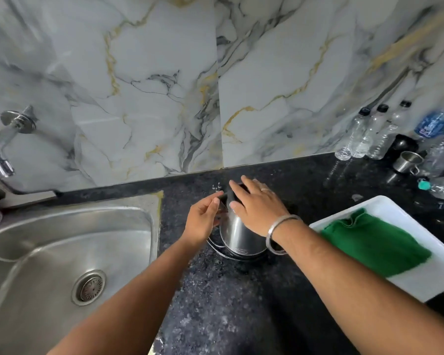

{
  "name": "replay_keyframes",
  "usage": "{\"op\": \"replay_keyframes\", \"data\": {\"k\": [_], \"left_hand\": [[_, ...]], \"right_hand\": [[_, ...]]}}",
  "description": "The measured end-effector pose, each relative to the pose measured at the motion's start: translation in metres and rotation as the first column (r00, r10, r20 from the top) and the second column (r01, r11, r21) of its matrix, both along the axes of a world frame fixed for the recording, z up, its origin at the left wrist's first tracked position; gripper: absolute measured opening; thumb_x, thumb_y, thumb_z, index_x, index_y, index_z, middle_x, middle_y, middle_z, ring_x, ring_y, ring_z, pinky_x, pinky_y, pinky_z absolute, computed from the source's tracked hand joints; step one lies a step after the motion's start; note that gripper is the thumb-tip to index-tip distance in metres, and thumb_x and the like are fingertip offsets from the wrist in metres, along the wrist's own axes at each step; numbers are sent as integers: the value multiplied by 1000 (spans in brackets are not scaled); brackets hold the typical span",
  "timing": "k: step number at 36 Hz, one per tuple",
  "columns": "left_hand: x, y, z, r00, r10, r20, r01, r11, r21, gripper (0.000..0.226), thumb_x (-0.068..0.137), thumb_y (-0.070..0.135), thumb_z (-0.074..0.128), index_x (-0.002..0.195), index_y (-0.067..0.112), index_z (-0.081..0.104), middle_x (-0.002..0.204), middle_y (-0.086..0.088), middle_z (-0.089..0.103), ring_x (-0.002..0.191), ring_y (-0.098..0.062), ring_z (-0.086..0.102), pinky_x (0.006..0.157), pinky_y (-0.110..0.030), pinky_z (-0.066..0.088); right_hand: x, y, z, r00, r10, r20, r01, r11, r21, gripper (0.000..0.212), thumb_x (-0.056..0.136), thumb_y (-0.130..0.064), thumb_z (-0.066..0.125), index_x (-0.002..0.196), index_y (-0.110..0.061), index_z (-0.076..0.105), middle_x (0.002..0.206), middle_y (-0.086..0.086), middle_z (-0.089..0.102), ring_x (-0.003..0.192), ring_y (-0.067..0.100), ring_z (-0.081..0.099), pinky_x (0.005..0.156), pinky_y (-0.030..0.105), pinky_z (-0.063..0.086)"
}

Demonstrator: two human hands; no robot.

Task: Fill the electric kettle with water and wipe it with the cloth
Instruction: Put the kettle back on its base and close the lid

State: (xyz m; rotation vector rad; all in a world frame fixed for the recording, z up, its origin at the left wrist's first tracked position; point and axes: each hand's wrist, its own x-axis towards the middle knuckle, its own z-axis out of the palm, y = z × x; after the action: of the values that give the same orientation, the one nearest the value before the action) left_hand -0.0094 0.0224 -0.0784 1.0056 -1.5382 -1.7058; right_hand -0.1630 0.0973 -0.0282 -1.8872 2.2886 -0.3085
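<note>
A steel electric kettle (pixel 237 235) stands on its round base on the dark granite counter, just right of the sink. My right hand (pixel 256 201) lies flat over the kettle's black lid, fingers spread, hiding most of the top. My left hand (pixel 203 213) touches the kettle's upper left side near the spout, fingers curled against it. A green cloth (pixel 374 242) lies spread in a white tray (pixel 385 203) to the right of the kettle. The tap (pixel 3 147) juts from the marble wall at far left, above the steel sink (pixel 62 252).
Several clear plastic bottles (pixel 364 134) stand against the wall at the back right, with a small steel cup (pixel 406 162) beside them. More bottles lie at the far right edge. The sink basin holds only its drain (pixel 89 286).
</note>
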Motion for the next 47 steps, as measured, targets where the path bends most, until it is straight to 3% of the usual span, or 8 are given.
{"op": "replay_keyframes", "data": {"k": [6, 10, 13, 25, 30, 32, 39, 47], "left_hand": [[5, -6, -2, 998, -52, 18, 53, 998, -20, 25, 107, 25, 51, 126, 27, 68, 99, -3, 75, 93, -13, 73, 76, -23, 60], [4, -12, -7, 997, -57, 57, 61, 995, -82, 31, 107, 27, 52, 132, 19, 68, 119, -16, 73, 116, -33, 68, 102, -48, 55], [5, -13, -9, 996, -72, 56, 75, 995, -64, 31, 107, 27, 53, 131, 17, 69, 113, -14, 75, 113, -34, 69, 102, -54, 54], [7, -15, -9, 993, -96, -63, 95, 995, -25, 29, 101, 10, 63, 130, 9, 67, 88, 9, 75, 71, 4, 70, 62, -14, 54], [3, -14, -13, 996, -76, -53, 73, 996, -45, 26, 99, 9, 67, 120, 22, 71, 108, -4, 78, 92, -10, 74, 81, -29, 61], [2, -14, -14, 996, -68, -58, 66, 997, -36, 24, 99, 8, 66, 116, 24, 72, 102, 4, 79, 89, -6, 74, 74, -24, 60], [2, -10, -11, 997, -34, -71, 33, 999, -16, 23, 97, 10, 69, 120, 12, 73, 89, 11, 78, 78, 2, 72, 66, -14, 55], [-3, -14, -23, 998, -26, -54, 24, 999, -30, 29, 96, 7, 70, 125, 7, 71, 93, 1, 76, 74, 2, 69, 66, -14, 52]], "right_hand": [[11, -5, -7, 993, -72, -93, 76, 996, 38, 55, 101, -47, 26, 153, -30, 15, 162, 11, 15, 147, 36, 15, 120, 50, 14], [11, -7, -6, 987, -88, -134, 102, 990, 97, 56, 100, -47, 26, 153, -32, 12, 163, 10, 11, 147, 37, 12, 120, 50, 14], [15, -6, -2, 983, -111, -148, 130, 983, 130, 56, 100, -47, 27, 152, -32, 12, 163, 9, 10, 147, 36, 11, 120, 50, 14], [6, -36, 28, 977, -70, -203, 148, 905, 399, 61, 85, -58, 33, 141, -32, 31, 145, 13, 36, 128, 38, 38, 100, 51, 39], [12, -39, 6, 966, -161, -201, 208, 948, 242, 58, 86, -57, 36, 133, -23, 41, 137, 16, 46, 121, 41, 45, 95, 50, 40], [11, -39, -1, 963, -171, -207, 208, 963, 170, 55, 88, -58, 38, 130, -22, 44, 132, 15, 49, 118, 40, 47, 92, 50, 42], [-6, -46, 17, 983, 10, -181, 64, 916, 395, 73, 81, -72, 30, 138, -26, 38, 140, 15, 44, 125, 40, 45, 94, 51, 41], [-10, -43, 3, 979, 39, -199, 49, 907, 419, 74, 87, -72, 28, 144, -25, 30, 145, 15, 36, 128, 42, 39, 97, 52, 39]]}}
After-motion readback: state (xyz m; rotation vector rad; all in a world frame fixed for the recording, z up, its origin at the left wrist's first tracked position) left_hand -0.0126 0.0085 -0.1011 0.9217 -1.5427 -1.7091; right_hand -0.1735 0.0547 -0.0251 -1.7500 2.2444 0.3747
